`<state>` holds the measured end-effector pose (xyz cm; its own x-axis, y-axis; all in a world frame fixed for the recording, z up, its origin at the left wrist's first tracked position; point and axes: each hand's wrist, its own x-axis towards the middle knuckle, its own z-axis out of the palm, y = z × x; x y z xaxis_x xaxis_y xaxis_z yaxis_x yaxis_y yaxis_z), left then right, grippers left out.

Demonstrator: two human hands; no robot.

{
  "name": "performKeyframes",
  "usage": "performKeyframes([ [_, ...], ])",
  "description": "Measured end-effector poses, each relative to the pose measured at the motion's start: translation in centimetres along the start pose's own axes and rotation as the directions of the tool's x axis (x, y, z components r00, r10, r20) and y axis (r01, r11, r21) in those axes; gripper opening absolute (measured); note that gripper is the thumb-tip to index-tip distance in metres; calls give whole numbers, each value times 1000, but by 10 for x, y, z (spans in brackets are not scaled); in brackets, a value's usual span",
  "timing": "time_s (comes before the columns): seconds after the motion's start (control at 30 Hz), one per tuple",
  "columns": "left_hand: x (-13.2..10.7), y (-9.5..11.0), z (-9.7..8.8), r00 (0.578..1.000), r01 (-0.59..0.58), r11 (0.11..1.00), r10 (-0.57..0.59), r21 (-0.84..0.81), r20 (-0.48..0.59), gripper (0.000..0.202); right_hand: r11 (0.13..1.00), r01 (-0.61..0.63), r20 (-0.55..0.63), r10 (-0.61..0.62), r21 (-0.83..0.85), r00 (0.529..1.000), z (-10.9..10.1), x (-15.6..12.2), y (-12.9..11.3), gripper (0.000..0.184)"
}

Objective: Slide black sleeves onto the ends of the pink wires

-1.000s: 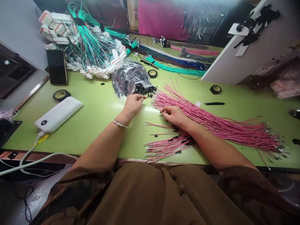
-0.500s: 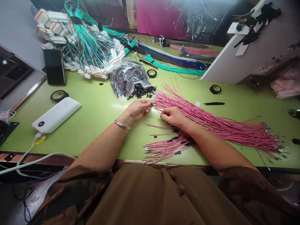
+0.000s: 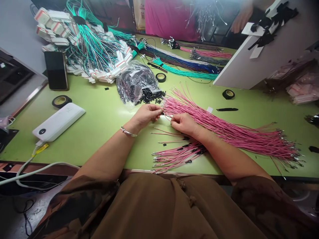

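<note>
A large bundle of pink wires lies across the green table. My right hand pinches the near end of one pink wire at the bundle's left tip. My left hand is closed in a pinch just left of it, its fingertips holding a small black piece against the wire end. A smaller pile of pink wires with black sleeves lies under my right forearm. Loose black sleeves spill from a clear plastic bag just beyond my left hand.
A white power bank with cable lies at left, near black tape rolls and a phone. Teal, blue and pink wire bundles fill the back. A white board stands at right. Another person's hand shows beyond.
My left hand moved from the loose black sleeves down and right to meet my right hand at the pink wire end. My right hand stayed in place.
</note>
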<state>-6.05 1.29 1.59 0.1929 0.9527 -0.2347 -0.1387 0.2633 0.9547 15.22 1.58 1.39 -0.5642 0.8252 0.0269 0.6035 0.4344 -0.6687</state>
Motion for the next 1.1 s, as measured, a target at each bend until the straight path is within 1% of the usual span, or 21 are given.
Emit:
performKeyframes([
  [0.07,0,0,-2,999,-50,994,50,92,5,19,999,-4,-2,4,33,1000,0,0,0,16],
  [0.1,-1,0,-3,999,-52,993,50,105,18,20,998,-8,-3,8,62,1000,-1,0,0,17],
  [0.2,-2,-1,-2,996,16,996,-24,91,82,24,992,-17,18,14,122,1000,-1,-1,-1,20],
  [0.27,-2,-3,2,990,65,993,-77,103,122,26,993,-3,47,-3,119,999,-1,-1,-2,21],
  [0.33,-3,-5,7,984,89,986,-109,139,139,25,994,24,76,-32,104,997,-2,-1,-2,20],
  [0.4,-4,-5,12,984,91,978,-117,189,131,22,994,31,93,-41,107,995,-4,-2,-1,18],
  [0.5,-7,-3,17,990,45,963,-79,266,120,19,994,-5,116,-8,112,993,-5,-2,0,18],
  [0.6,-10,2,19,985,-15,941,-45,339,168,27,999,-7,65,5,33,998,-3,-2,-3,26],
  [0.67,-12,5,19,980,-52,915,-31,400,198,33,998,31,20,-30,-64,999,-1,-1,-6,28],
  [0.73,-13,6,18,978,-90,886,-7,456,207,34,983,81,31,-76,-167,997,-4,-1,-10,29],
  [0.8,-12,6,15,979,-130,845,26,519,203,31,961,109,109,-84,-255,991,-13,-2,-12,26],
  [0.87,-12,7,12,975,-156,776,22,611,220,25,944,104,256,-21,-314,967,-29,-3,-11,21],
  [0.9,-11,8,10,971,-167,730,5,662,240,21,940,96,352,27,-328,935,-38,-5,-9,19],
  [0.93,-12,9,9,963,-182,683,-22,708,269,18,939,77,440,84,-336,894,-47,-6,-8,19],
  [0.97,-12,10,8,951,-201,640,-54,741,305,15,937,46,496,141,-346,857,-56,-8,-6,22],
  [1.0,-13,12,7,937,-223,609,-83,761,340,12,937,17,534,183,-348,825,-63,-9,-4,23],
  [1.03,-14,14,7,922,-245,588,-105,771,373,10,939,-8,549,208,-344,810,-69,-10,-4,24],
  [1.07,-16,15,8,909,-265,575,-119,774,399,8,945,-21,543,206,-327,814,-73,-11,-3,25],
  [1.1,-17,16,9,899,-279,568,-129,774,419,7,955,-18,521,177,-296,835,-75,-10,-4,24],
])
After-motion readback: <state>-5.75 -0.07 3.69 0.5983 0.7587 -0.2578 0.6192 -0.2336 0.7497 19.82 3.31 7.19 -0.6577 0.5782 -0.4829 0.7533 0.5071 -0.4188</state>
